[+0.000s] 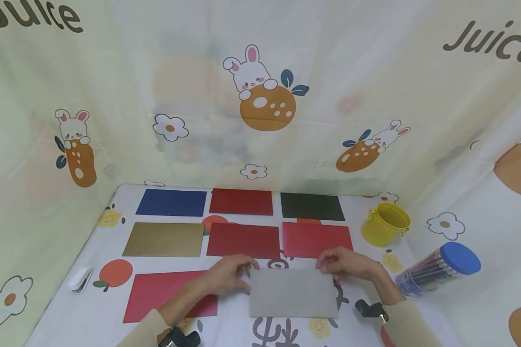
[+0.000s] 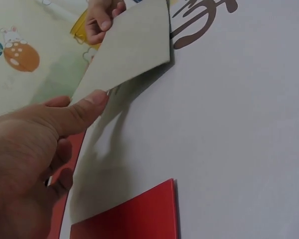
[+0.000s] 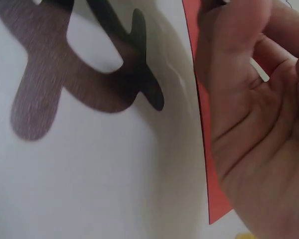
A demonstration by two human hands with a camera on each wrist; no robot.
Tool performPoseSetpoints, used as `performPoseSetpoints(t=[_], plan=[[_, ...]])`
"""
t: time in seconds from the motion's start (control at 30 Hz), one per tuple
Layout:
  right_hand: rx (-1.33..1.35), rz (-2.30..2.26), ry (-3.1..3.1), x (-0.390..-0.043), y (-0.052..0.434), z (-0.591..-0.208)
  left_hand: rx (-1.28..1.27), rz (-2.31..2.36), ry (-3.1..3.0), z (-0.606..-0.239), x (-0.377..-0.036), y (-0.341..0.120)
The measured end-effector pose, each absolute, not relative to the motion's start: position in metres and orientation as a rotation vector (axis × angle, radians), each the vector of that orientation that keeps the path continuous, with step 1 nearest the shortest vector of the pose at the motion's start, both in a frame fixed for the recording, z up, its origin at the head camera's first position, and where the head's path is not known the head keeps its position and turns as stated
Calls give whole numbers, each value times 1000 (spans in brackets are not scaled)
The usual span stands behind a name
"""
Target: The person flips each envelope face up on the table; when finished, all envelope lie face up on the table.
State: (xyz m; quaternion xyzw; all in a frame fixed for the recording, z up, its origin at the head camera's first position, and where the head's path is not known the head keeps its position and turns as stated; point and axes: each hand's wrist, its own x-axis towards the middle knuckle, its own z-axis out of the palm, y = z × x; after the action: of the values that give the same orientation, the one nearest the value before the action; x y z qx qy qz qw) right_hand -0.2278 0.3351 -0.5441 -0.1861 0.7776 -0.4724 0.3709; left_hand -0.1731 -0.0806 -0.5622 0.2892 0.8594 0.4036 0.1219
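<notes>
A grey rectangular card [image 1: 293, 293] is held raised and tilted over the table, and its shadow falls on the cloth in the left wrist view. My left hand [image 1: 231, 273] pinches its left edge near the upper corner; the thumb [image 2: 95, 97] shows against that edge in the left wrist view. At the upper right corner my right hand [image 1: 346, 262] pinches the card between thumb and fingers. The right wrist view shows that hand [image 3: 261, 124] but not the card. Beneath my left forearm lies a red card [image 1: 165, 291], partly covered.
Behind the hands lie two rows of cards, including a blue card [image 1: 171, 202], a dark green card [image 1: 312, 206] and a gold card [image 1: 164, 239]. A yellow bucket [image 1: 379, 231] and a blue-lidded jar of pens [image 1: 434, 270] stand right. A white stapler [image 1: 81, 280] lies left.
</notes>
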Motion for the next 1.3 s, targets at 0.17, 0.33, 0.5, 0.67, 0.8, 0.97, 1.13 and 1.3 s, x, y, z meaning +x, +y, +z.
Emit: performPoseSetpoints(t=[0.17,0.33,0.5,0.67,0.8,0.97,1.13,1.3], plan=[[-488,-1351,1922,-231,333,-544,808,1320,2455,-560,-174,-91],[-533,-1516,1838,-233,326,-541,746,1442,2383,-559,-177,-103],[-637,-1673,1765,-233,312,-535,683,1518,2350,-554,-181,-117],[-724,-1817,1615,-232,293,-528,579,1645,2293,-550,-185,-133],[-775,-1929,1532,-230,279,-526,513,1751,2244,-548,-185,-142],[-750,-2095,1399,-229,261,-528,461,1840,2304,-547,-186,-144],[-749,-2258,1196,-235,243,-531,358,1999,2403,-545,-190,-144],[-722,-2407,1212,-240,224,-533,270,2188,2426,-541,-198,-144]])
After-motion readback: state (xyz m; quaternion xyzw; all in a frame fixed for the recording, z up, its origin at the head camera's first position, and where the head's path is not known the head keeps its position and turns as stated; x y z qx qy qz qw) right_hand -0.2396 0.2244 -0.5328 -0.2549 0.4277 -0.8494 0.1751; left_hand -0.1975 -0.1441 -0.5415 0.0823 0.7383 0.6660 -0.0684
